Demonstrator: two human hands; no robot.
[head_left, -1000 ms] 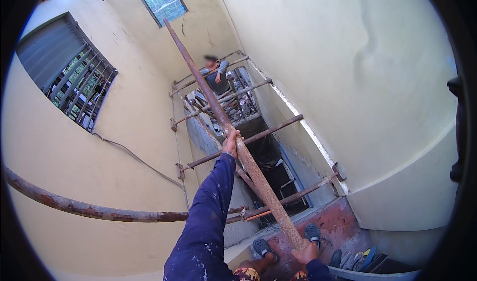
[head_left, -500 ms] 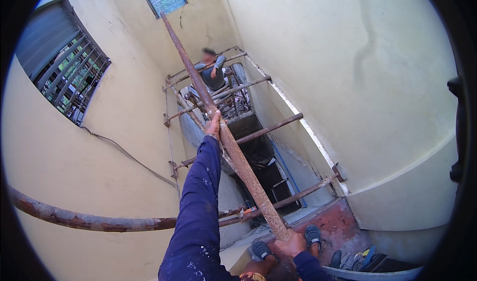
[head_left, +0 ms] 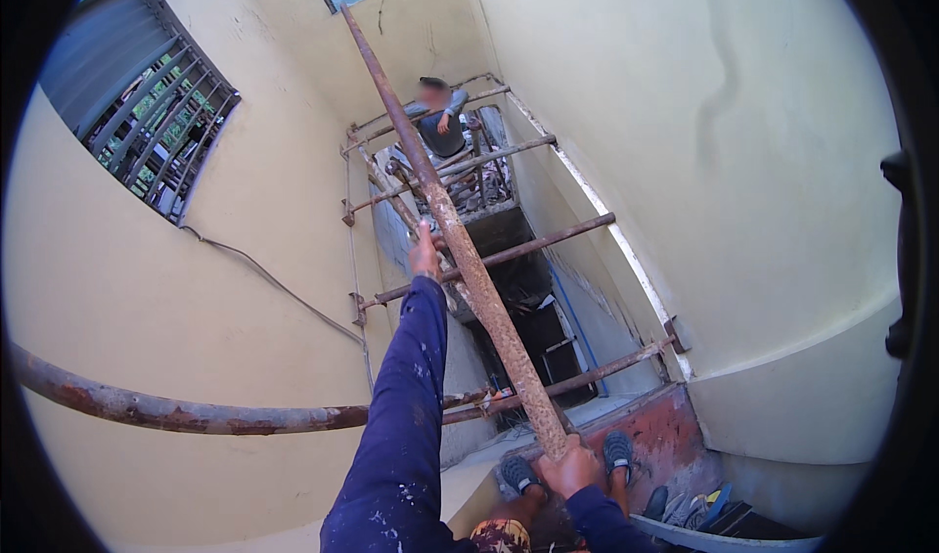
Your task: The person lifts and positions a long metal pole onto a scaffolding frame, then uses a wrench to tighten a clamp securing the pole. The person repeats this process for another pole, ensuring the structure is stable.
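Note:
A long rusty metal pipe (head_left: 479, 289) slants from near my feet up towards the small window at the far end. My right hand (head_left: 572, 467) is closed around its near end. Farther along, my left hand (head_left: 425, 255) is at the pipe's left side with the arm stretched out. Its thumb points up off the pipe, and the other fingers are partly hidden behind it. Under the pipe, a thinner rusty diagonal bar (head_left: 391, 198) and several crossbars, among them one crossbar (head_left: 548, 245), span the narrow shaft.
A person (head_left: 440, 118) sits at the far end behind the bars. A deep dark opening (head_left: 518, 279) lies below. A rusty curved rail (head_left: 196, 416) runs at the left, under a barred window (head_left: 156, 113). My sandals (head_left: 518, 473) stand on a reddish ledge (head_left: 675, 436) beside a basin (head_left: 753, 543) holding tools.
The view has shifted, so the surroundings appear farther right and the far parts higher. My left thumb has lifted off the pipe. My right hand keeps its hold on the near end.

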